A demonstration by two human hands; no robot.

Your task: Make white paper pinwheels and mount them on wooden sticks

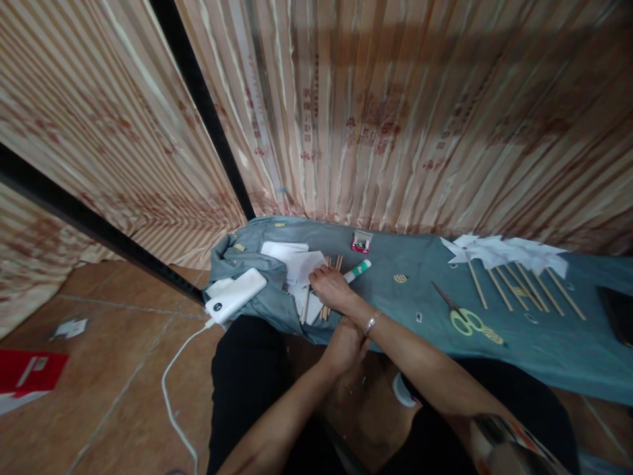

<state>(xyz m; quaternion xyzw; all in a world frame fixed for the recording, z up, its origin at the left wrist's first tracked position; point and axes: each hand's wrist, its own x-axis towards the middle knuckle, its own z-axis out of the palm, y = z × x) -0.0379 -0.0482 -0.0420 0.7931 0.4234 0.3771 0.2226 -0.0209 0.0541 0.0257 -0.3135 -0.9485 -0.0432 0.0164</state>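
My right hand (329,287) reaches over the bundle of wooden sticks (325,310), its fingers closed at the corner of a white paper sheet (302,269). More white paper (277,250) lies under and behind that sheet. Below my right wrist, which wears a silver bracelet, my left hand (343,344) is closed with its fingers curled; what it may hold is hidden. Beside my right hand lies a white and green tube (358,270), perhaps a glue stick or marker. A small red-and-clear packet (361,241) sits further back.
On the blue-grey cloth (386,310) to the right lie scissors (465,320) with yellow-green handles and several white paper pinwheels (509,254) on sticks. A white phone or power bank (237,295) with a cable lies left. Black poles (208,112) and a striped curtain (366,119) stand behind.
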